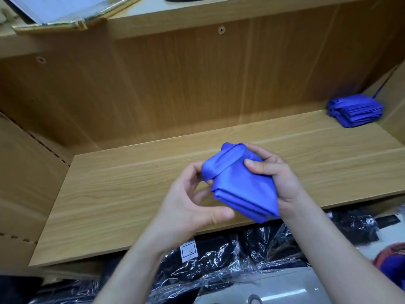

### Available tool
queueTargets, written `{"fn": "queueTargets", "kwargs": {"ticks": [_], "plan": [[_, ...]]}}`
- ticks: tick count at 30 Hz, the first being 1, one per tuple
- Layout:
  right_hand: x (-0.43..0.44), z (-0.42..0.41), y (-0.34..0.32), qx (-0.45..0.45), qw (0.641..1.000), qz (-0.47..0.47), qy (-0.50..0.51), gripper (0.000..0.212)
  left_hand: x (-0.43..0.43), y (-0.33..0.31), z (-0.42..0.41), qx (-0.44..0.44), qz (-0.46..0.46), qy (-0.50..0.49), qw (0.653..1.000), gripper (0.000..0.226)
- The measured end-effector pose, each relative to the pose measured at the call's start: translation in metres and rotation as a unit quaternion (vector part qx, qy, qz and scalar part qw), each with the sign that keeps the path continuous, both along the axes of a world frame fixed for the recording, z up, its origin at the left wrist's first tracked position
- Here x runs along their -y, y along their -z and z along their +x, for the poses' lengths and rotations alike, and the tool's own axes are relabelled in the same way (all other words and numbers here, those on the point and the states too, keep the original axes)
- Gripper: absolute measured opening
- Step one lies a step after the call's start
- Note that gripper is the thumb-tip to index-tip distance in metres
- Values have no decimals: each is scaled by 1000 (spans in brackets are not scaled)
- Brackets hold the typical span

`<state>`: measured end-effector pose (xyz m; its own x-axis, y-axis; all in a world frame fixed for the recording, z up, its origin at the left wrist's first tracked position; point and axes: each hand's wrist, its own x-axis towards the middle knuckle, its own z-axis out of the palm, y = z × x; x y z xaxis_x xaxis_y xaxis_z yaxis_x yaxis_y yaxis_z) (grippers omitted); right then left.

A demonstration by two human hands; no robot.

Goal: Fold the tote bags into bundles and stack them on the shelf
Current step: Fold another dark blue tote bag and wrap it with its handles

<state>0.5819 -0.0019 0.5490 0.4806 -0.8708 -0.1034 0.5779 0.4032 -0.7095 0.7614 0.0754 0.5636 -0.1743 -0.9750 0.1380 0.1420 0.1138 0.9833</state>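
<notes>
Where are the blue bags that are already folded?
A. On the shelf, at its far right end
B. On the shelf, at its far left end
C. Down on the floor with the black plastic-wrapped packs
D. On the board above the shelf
A: the stack of folded blue bags sits on the wooden shelf at its far right end, against the side wall.

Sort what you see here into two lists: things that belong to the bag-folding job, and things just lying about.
Part of the job:
folded blue bag, held by left hand and right hand
stack of blue bundles
wooden shelf

Just lying about:
plastic-wrapped dark packages
papers on top
</notes>
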Motion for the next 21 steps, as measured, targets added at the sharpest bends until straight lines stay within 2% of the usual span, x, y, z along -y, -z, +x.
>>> {"fn": "queueTargets", "kwargs": {"ticks": [3, 6, 9, 12, 15, 18, 21], "plan": [[0, 6, 4, -23, 999, -2, 38, 58, 2, 8, -4, 22, 0, -97, 995, 42], [-2, 8, 5, -43, 997, -11, 65, 51, 8, 14, 2, 95, -30, -150, 984, 35], [-7, 9, 10, -61, 995, -26, 76, 55, 15, 14, 6, 141, -56, -160, 975, 31], [-12, 2, 13, -85, 995, -44, 3, 66, 23, 12, 10, 177, -65, -173, 967, 28], [-14, -9, 4, -182, 977, -53, -94, 64, 29, 11, 14, 214, -80, -158, 961, 28], [-13, -3, 0, -207, 975, -81, 7, 63, 36, 14, 11, 211, -64, -168, 961, 33], [-17, 11, 4, -160, 977, -55, 129, 55, 43, 22, 2, 111, -18, -212, 971, 28]]}}
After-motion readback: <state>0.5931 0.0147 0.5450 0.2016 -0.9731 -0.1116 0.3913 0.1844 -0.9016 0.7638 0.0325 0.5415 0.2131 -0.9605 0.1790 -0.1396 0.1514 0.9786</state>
